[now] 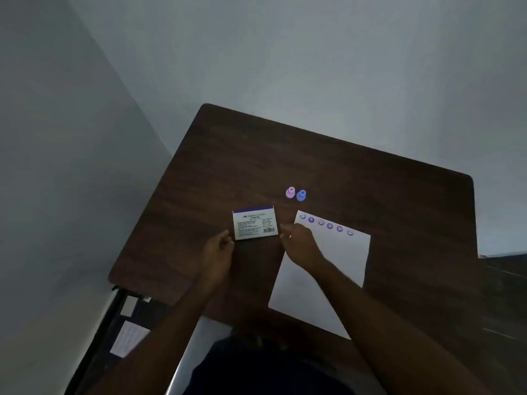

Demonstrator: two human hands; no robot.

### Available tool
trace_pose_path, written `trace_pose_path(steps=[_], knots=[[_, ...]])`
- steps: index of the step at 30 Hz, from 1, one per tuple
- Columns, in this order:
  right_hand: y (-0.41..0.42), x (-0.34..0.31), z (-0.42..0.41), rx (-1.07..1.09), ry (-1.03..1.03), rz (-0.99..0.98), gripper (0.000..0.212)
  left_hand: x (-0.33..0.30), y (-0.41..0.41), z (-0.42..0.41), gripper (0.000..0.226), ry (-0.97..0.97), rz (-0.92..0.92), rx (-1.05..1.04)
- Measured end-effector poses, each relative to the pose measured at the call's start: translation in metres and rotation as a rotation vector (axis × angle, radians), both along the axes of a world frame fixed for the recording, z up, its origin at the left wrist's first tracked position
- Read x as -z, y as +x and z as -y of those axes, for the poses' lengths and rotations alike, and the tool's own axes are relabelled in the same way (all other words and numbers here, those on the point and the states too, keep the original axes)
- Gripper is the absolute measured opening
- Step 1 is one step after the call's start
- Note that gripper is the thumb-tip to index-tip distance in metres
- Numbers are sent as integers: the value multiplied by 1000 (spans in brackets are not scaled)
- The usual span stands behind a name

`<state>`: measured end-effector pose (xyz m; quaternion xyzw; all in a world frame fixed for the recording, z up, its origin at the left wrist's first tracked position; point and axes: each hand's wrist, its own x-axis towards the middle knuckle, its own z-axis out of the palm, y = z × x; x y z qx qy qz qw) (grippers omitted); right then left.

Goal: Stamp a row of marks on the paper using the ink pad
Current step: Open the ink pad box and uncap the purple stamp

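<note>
The fine print on the ink pad box (255, 223) is too small to read below its brand line. The right hand (301, 245) and forearm cover part of the sheet of paper (342, 260), hiding its near left stretch. The six stamped marks (326, 224) are too small to make out in detail. Both forearms run off the near edge of the picture. At the near left, the pale sheets (129, 333) under the table (256, 155) are blurred.
</note>
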<state>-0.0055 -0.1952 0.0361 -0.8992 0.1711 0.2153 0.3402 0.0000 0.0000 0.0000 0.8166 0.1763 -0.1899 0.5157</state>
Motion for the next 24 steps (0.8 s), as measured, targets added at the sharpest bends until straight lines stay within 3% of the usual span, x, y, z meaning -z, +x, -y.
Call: trace_pose_path(steps=[4, 8, 16, 21, 24], knots=[[10, 2, -3, 66, -28, -54, 30, 4, 8, -2, 37, 44, -42, 133], [14, 0, -8, 50, 12, -25, 29, 9, 11, -1, 37, 171, 48, 265], [23, 0, -3, 66, -3, 17, 30, 3, 10, 0, 44, 187, 74, 281], [41, -4, 9, 35, 14, 28, 26, -9, 21, -7, 45, 260, 208, 390], [59, -2, 10, 154, 37, 6, 24, -17, 40, -6, 40, 279, 259, 383]])
